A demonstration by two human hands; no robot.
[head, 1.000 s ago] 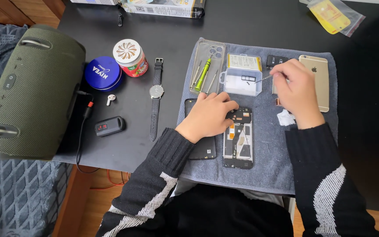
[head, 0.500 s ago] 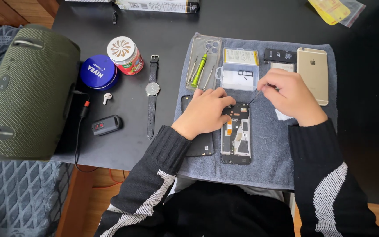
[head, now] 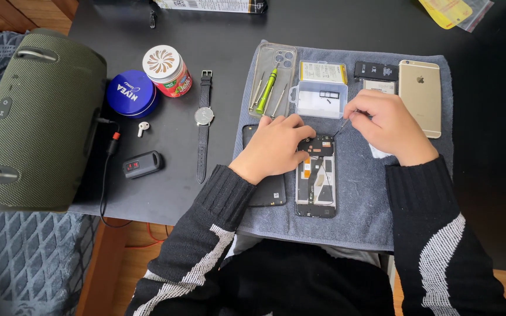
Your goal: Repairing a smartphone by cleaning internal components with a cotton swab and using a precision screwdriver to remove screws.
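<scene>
Phone chassis [head: 316, 181] lies lengthwise, top end away from the person; left hand [head: 276, 146] presses it flat, right hand [head: 385, 123] pinches thin tool [head: 341, 127].

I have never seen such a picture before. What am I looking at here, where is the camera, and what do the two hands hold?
There is no machine here. The camera sits on a person's head and looks down, so the two arms in black sleeves are that person's own.

The left hand rests on the top of an opened phone, holding it steady; the phone's back is off and its inner parts show. The right hand pinches a thin metal tool, whose tip points at the phone's upper edge.

Both lie on a grey towel on a dark table. Also on the towel are a small clear plastic box, a green screwdriver and a gold phone. Left of the towel are a wristwatch, a blue round tin and a big green speaker.
</scene>
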